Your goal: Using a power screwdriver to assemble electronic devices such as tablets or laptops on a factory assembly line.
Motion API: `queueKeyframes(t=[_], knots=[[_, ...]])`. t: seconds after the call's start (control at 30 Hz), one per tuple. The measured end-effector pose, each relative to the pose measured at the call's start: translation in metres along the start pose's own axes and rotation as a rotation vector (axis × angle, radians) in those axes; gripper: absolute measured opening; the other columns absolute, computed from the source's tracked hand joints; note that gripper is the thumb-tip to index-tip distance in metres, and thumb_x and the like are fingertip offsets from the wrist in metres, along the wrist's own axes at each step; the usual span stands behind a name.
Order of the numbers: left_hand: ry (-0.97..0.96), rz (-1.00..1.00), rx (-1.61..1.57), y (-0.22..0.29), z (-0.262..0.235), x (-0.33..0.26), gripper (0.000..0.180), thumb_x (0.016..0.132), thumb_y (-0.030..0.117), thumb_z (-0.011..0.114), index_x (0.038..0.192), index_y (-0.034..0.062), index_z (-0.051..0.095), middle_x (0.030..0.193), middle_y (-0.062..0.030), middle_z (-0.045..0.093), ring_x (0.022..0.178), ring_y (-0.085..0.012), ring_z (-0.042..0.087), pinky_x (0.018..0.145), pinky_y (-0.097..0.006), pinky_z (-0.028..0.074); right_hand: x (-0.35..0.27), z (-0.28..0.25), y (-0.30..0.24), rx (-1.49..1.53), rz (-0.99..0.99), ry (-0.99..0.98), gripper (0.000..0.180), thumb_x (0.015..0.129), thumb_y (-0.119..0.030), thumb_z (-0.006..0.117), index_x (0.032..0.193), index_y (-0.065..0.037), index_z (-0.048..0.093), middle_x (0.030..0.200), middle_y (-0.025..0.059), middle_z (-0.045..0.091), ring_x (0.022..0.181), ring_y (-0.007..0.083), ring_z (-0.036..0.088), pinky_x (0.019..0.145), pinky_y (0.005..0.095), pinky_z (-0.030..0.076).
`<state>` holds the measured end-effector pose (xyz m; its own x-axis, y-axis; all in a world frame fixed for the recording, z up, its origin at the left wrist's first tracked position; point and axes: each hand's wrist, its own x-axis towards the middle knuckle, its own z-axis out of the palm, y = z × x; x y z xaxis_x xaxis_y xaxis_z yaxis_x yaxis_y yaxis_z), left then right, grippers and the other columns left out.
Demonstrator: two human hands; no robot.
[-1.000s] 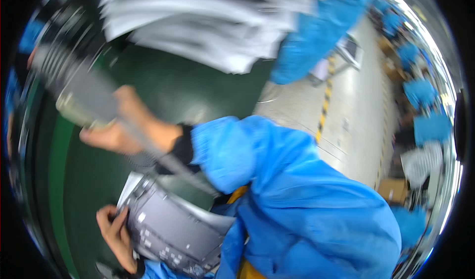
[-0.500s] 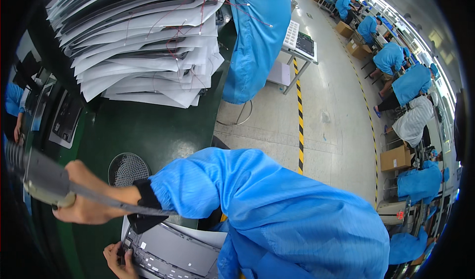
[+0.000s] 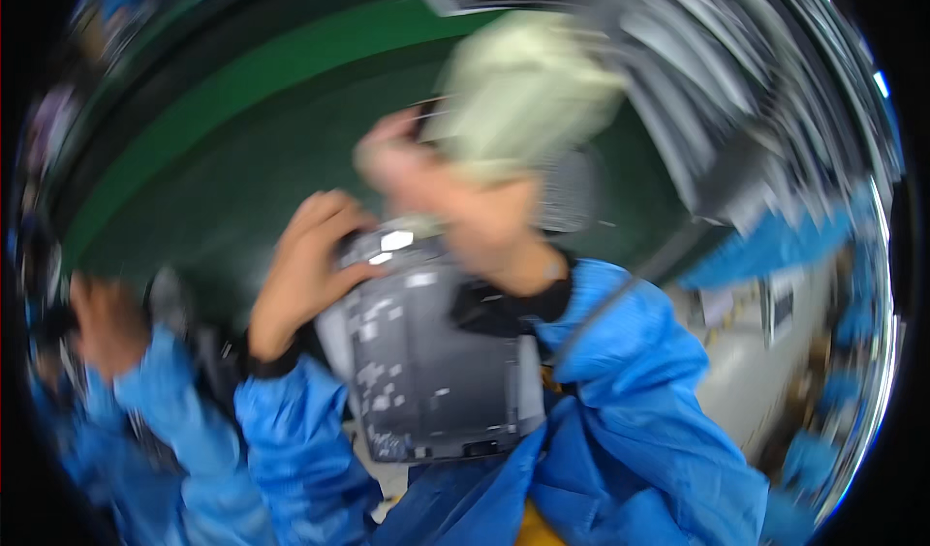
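The picture is heavily smeared by motion, so fine detail is lost. The left hand point(image 3: 308, 260) has its fingers curled over the upper left edge of a dark grey panel point(image 3: 426, 352), a flat, rigid, roughly rectangular piece that looks like moulded plastic, dotted with small pale patches and catching a bright glint near its top. The panel stands tilted up against the person's chest, between the two blue sleeves point(image 3: 620, 352), whose fabric is thin, smooth and crinkled, with black cuffs at the wrists. The right hand point(image 3: 475, 207) is raised just above the panel's top edge, fingers closed around a pale greenish-cream object point(image 3: 518, 91) with a soft, rounded outline; the blur leaves its material unclear. Behind both hands lies a matte green surface point(image 3: 252, 129). At upper right hangs a fanned stack of pale grey sheets point(image 3: 717, 91), thin and layered. At lower left a co-worker's hand point(image 3: 102, 323) shows above another blue sleeve.
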<state>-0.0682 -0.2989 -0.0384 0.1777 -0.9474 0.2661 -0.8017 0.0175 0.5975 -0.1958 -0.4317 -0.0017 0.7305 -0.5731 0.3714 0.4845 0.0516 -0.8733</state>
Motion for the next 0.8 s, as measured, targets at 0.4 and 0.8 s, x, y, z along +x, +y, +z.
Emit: queueKeyframes(t=[0.4, 0.8], knots=[[0.027, -0.033, -0.029, -0.009, -0.002, -0.01, 0.043, 0.06, 0.026, 0.076, 0.092, 0.0018, 0.06, 0.087, -0.0077, 0.051, 0.088, -0.0282, 0.047, 0.078, -0.037, 0.039, 0.006, 0.018, 0.016, 0.092, 0.01, -0.02, 0.017, 0.077, -0.007, 0.061, 0.089, 0.006, 0.058, 0.063, 0.0068, 0.054, 0.053, 0.012, 0.05, 0.051, 0.0258, 0.041], [0.058, -0.018, -0.035, -0.011, 0.01, -0.014, 0.042, 0.059, 0.022, 0.077, 0.09, 0.0007, 0.06, 0.09, -0.0071, 0.053, 0.089, -0.0285, 0.049, 0.079, -0.037, 0.039, -0.001, 0.019, 0.03, 0.108, 0.043, -0.027, 0.014, 0.078, -0.003, 0.06, 0.088, 0.007, 0.059, 0.061, 0.0068, 0.053, 0.051, 0.0125, 0.05, 0.049, 0.0259, 0.042]])
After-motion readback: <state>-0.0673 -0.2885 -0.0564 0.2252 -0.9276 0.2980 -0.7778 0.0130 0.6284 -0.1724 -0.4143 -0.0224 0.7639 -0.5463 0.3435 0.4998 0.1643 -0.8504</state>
